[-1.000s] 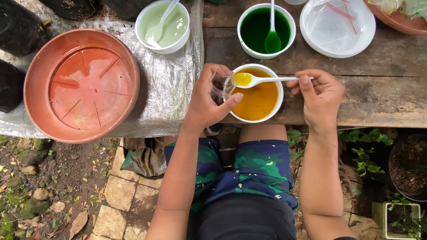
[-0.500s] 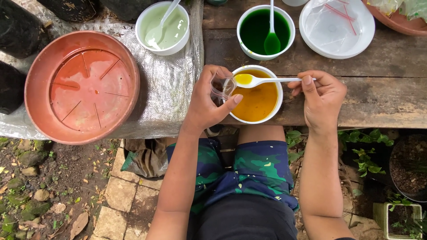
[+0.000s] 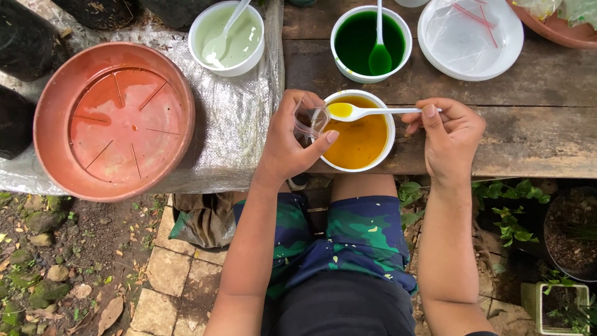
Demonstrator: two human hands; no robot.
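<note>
My left hand (image 3: 291, 146) grips a small clear plastic bag (image 3: 309, 118) at the left rim of a white bowl of orange liquid (image 3: 367, 146). My right hand (image 3: 449, 137) holds a white plastic spoon (image 3: 373, 112) by its handle. The spoon's bowl carries yellow-orange liquid and hovers over the orange bowl, next to the bag's mouth. Both forearms reach up from the bottom of the view, above my lap in patterned green and blue shorts.
A white bowl of dark green liquid (image 3: 356, 38) with a green spoon and a white bowl of pale green liquid (image 3: 245, 38) with a spoon stand farther back. A white plate with clear bags (image 3: 469, 37) is at the right. A large terracotta saucer (image 3: 112, 121) lies on plastic sheeting at left.
Both hands and the spoon stay nearly still over the orange bowl; the spoon tip has edged slightly toward the bag.
</note>
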